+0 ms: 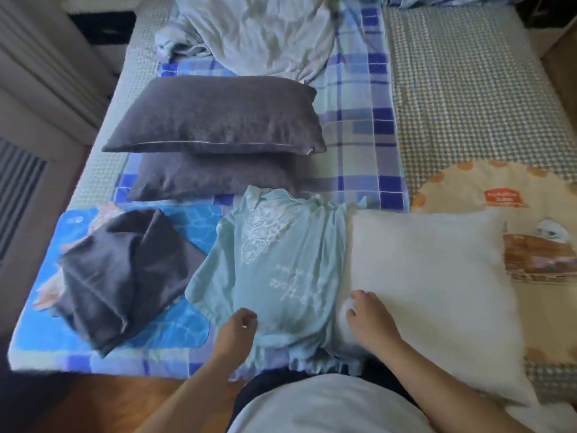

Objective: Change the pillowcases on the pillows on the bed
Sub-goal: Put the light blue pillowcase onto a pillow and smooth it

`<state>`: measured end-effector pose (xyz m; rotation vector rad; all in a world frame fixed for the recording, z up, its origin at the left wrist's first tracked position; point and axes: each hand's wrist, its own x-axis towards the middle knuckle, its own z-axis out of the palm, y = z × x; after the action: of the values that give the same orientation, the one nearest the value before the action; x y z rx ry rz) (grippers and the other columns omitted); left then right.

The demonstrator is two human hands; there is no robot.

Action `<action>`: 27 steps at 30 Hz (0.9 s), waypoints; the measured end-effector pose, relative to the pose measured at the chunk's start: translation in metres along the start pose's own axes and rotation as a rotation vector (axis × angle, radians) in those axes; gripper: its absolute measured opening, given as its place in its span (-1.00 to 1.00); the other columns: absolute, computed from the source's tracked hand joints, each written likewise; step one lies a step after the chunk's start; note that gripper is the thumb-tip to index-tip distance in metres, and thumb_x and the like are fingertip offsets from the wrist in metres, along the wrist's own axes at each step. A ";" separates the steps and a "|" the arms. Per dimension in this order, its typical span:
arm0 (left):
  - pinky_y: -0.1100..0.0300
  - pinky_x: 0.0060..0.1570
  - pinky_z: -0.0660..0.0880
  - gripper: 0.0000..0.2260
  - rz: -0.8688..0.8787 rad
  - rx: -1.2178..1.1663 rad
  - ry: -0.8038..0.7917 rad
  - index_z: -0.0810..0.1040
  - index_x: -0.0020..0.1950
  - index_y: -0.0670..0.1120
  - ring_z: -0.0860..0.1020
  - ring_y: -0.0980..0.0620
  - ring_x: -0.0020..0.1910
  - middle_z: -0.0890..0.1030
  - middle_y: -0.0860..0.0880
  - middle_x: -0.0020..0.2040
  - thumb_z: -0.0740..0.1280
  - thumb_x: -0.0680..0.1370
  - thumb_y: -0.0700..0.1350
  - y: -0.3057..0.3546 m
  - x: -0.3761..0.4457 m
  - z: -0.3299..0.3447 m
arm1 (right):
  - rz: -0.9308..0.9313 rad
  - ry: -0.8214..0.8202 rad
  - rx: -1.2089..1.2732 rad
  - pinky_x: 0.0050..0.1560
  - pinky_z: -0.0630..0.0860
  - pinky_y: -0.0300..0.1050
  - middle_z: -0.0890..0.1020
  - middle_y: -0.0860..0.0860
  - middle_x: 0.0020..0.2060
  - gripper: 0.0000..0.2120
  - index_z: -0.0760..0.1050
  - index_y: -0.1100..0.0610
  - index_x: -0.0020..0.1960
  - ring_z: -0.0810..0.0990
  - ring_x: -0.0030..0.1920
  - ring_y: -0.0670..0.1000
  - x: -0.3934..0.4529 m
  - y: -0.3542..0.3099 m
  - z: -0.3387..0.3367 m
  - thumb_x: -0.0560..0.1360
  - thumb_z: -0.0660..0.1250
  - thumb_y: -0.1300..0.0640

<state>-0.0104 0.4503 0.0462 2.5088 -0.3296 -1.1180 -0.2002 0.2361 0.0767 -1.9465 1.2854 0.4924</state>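
Pale-green cotton, the pillowcase (281, 276), lies at the near edge of the bed (468, 89), pulled part-way over a bare white pillow (437, 276) whose right half sticks out uncovered. The left hand (237, 329) has its fingers curled on the case's near edge, seemingly pinching the cloth; the right hand (371, 317) rests on the pillow just at the case's mouth, fingers bent and pressing into the filling. To do this well, I judge each hand should take one side of the mouth and draw it rightward evenly while the pillow's corners are fed into the case's far corners. Two grey pillows (215, 120) sit stacked beyond, and a crumpled grey pillowcase (121, 276) lies left.

Blur hides the fingertips; the pillow's near corner is hidden behind the right arm.
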 end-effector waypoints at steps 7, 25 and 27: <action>0.10 0.04 0.46 -0.72 -0.021 0.067 -0.051 0.52 0.32 -0.11 0.57 -0.12 0.12 0.62 -0.13 0.19 0.31 0.63 -0.07 -0.046 0.062 -0.032 | 0.132 -0.208 0.592 -0.03 0.59 -0.19 0.68 -0.06 0.03 -0.69 0.49 0.05 0.17 0.66 0.04 -0.03 -0.025 -0.066 0.064 0.47 0.45 0.22; 0.01 0.07 0.52 -0.84 0.091 -0.033 -0.038 0.65 0.08 0.00 0.61 -0.22 0.08 0.69 -0.16 0.04 0.33 0.55 -0.16 -0.044 0.150 -0.001 | 0.174 0.260 0.226 -0.06 0.48 -0.07 0.58 -0.04 -0.02 -0.77 0.43 0.04 0.18 0.57 -0.03 0.06 -0.018 -0.019 0.057 0.55 0.32 0.18; 0.05 0.03 0.50 -0.90 0.077 -0.081 0.019 0.67 -0.04 -0.07 0.61 -0.21 0.05 0.69 -0.18 0.01 0.36 0.55 -0.18 -0.042 0.149 0.006 | 0.182 0.241 0.217 -0.03 0.47 -0.08 0.59 -0.01 0.02 -0.73 0.44 0.05 0.24 0.58 0.01 0.08 -0.018 -0.019 0.056 0.56 0.31 0.18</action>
<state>0.0852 0.4333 -0.0741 2.4136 -0.3656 -1.0557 -0.1861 0.2939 0.0596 -1.7548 1.6076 0.1980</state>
